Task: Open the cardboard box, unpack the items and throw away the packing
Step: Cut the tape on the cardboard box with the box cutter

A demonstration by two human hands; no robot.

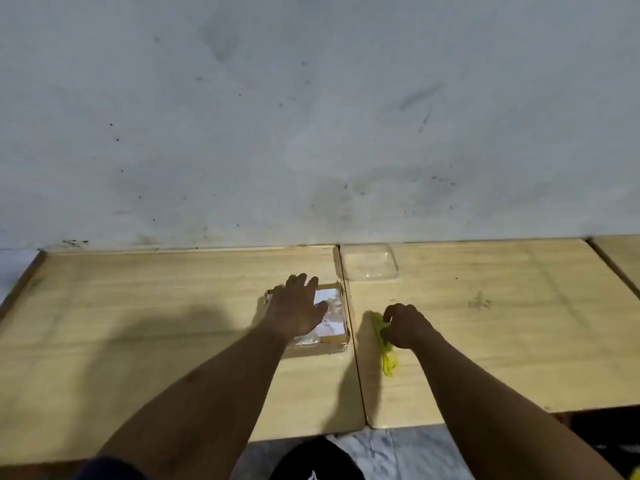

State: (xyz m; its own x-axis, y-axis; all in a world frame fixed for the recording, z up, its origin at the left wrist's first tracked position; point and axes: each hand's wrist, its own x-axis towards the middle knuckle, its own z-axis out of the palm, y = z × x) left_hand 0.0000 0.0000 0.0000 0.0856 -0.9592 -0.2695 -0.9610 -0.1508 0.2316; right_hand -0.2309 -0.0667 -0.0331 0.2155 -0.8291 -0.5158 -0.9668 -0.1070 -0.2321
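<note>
On the cardboard box [332, 323], the left hand [296, 308] is laid flat, fingers spread. Right of the box, a yellow tool [386, 348] is clamped in the right hand [407, 325].

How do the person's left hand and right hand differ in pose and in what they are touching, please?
The left hand lies open, fingers spread, palm down on the taped cardboard box; the right hand is curled shut on a yellow tool. The left hand is over the left tabletop, the right hand over the right tabletop. Both are bare and reach forward.
</note>
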